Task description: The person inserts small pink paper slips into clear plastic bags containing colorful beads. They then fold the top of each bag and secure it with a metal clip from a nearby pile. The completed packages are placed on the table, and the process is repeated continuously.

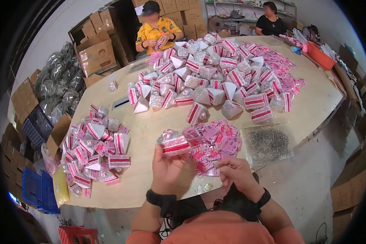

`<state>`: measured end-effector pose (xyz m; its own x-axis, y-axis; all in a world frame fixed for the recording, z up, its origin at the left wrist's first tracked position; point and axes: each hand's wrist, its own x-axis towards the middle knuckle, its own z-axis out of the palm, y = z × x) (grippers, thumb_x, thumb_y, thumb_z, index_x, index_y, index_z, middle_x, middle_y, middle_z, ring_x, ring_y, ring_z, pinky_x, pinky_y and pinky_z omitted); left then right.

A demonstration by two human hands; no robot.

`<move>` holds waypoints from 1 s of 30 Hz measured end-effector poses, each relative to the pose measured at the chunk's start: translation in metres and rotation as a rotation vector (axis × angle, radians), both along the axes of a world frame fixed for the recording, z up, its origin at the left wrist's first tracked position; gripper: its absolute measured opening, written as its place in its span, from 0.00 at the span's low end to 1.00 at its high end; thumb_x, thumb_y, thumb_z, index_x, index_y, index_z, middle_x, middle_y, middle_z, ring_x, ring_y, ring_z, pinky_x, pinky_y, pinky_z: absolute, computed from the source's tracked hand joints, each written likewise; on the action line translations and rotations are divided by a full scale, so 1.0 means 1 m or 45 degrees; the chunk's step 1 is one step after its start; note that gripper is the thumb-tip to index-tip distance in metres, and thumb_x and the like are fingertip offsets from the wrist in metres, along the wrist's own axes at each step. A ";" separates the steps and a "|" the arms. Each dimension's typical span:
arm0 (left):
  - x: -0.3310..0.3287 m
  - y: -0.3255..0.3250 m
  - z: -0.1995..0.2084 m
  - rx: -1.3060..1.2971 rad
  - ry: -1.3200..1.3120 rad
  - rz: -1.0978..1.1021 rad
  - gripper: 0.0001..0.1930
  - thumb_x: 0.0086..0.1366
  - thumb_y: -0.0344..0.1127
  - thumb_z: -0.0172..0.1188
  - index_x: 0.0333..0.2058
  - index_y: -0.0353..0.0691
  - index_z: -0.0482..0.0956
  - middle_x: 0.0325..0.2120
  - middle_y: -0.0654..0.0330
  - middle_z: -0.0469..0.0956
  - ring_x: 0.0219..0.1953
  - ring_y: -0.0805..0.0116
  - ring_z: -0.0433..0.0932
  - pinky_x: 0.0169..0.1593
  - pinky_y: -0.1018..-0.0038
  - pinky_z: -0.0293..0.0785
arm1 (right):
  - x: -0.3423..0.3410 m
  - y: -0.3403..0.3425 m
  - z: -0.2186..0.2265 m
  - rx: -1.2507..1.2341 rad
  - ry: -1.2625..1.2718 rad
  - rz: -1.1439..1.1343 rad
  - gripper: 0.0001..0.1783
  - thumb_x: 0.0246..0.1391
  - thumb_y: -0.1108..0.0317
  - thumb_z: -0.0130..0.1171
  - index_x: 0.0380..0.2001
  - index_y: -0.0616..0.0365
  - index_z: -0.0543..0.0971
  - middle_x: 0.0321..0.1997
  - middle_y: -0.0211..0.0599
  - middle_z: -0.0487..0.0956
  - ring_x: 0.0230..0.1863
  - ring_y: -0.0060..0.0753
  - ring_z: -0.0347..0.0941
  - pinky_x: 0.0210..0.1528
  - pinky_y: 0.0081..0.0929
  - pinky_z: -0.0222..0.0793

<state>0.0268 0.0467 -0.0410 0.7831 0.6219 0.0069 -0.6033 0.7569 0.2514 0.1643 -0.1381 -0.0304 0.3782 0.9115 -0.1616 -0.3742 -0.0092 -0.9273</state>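
My left hand (165, 171) grips a cake-slice ornament (174, 143) with glittery white and red layers and holds it up over the table's near edge. My right hand (236, 175) is closed in a pinch beside a heap of pink printed tags (215, 142). What is between its fingers, if anything, is too small to make out. To the left lies a smaller pile of cake slices (95, 131), some with pink tags among them. A large heap of similar cake slices (207, 73) spreads across the far middle.
A clear tray of small metal pieces (269, 142) sits to the right on the table (150, 126). More pink tags (278, 67) lie far right, near an orange basin (320, 55). Two people sit across. Cartons (94, 53), bagged goods and blue crates (38, 189) stand left.
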 end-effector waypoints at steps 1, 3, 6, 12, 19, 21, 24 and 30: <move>-0.002 -0.006 -0.001 -0.026 -0.006 -0.003 0.31 0.63 0.57 0.38 0.53 0.37 0.61 0.50 0.43 0.64 0.48 0.48 0.67 0.48 0.59 0.68 | -0.005 0.002 0.013 -0.008 -0.111 0.010 0.08 0.52 0.72 0.52 0.36 0.63 0.74 0.18 0.29 0.72 0.15 0.14 0.66 0.16 0.11 0.62; -0.004 -0.018 0.003 -0.068 -0.032 -0.054 0.31 0.62 0.58 0.38 0.54 0.37 0.59 0.50 0.42 0.63 0.46 0.48 0.68 0.47 0.60 0.69 | -0.014 0.008 0.034 0.063 -0.281 0.033 0.09 0.52 0.72 0.52 0.36 0.62 0.75 0.19 0.27 0.72 0.18 0.12 0.66 0.18 0.11 0.62; -0.010 -0.026 0.002 -0.057 -0.207 -0.302 0.31 0.63 0.58 0.37 0.55 0.38 0.58 0.52 0.45 0.63 0.46 0.52 0.70 0.46 0.62 0.70 | -0.026 0.012 0.049 0.207 -0.395 0.063 0.08 0.52 0.73 0.51 0.36 0.63 0.75 0.20 0.26 0.71 0.19 0.11 0.65 0.19 0.11 0.62; -0.018 -0.041 0.003 0.365 0.206 -0.001 0.28 0.64 0.53 0.38 0.55 0.40 0.58 0.51 0.51 0.66 0.50 0.54 0.68 0.49 0.60 0.67 | -0.036 0.009 0.057 0.223 -0.438 0.067 0.08 0.52 0.75 0.51 0.36 0.62 0.75 0.22 0.25 0.71 0.20 0.12 0.64 0.20 0.12 0.61; -0.027 -0.048 0.018 0.532 0.226 0.095 0.35 0.54 0.45 0.53 0.58 0.38 0.52 0.56 0.53 0.57 0.54 0.53 0.64 0.54 0.57 0.64 | -0.037 0.010 0.063 0.243 -0.761 0.101 0.10 0.50 0.74 0.52 0.37 0.62 0.74 0.25 0.34 0.74 0.23 0.19 0.69 0.25 0.18 0.65; -0.024 -0.053 0.031 0.726 0.263 0.209 0.38 0.49 0.40 0.57 0.58 0.36 0.50 0.57 0.53 0.55 0.55 0.54 0.62 0.56 0.58 0.62 | -0.037 0.012 0.067 0.236 -0.913 0.093 0.10 0.49 0.73 0.53 0.37 0.62 0.74 0.28 0.39 0.75 0.25 0.27 0.72 0.28 0.22 0.67; -0.024 -0.053 0.033 0.857 0.361 0.330 0.42 0.43 0.35 0.59 0.58 0.36 0.49 0.58 0.54 0.53 0.57 0.58 0.60 0.57 0.61 0.59 | -0.038 0.016 0.072 0.323 -1.236 0.026 0.12 0.48 0.72 0.54 0.38 0.61 0.74 0.32 0.44 0.76 0.30 0.40 0.74 0.32 0.29 0.69; -0.026 -0.051 0.029 1.070 0.426 0.559 0.42 0.43 0.33 0.61 0.57 0.34 0.50 0.54 0.54 0.57 0.57 0.64 0.58 0.59 0.68 0.55 | -0.043 0.026 0.072 0.460 -1.534 -0.057 0.11 0.48 0.71 0.53 0.36 0.61 0.74 0.33 0.45 0.76 0.33 0.46 0.74 0.33 0.34 0.69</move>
<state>0.0005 -0.0047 -0.0121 0.5276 0.7507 0.3977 -0.5867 -0.0166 0.8096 0.1210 -0.1118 0.0418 0.1437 0.8143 0.5624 0.7163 0.3066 -0.6269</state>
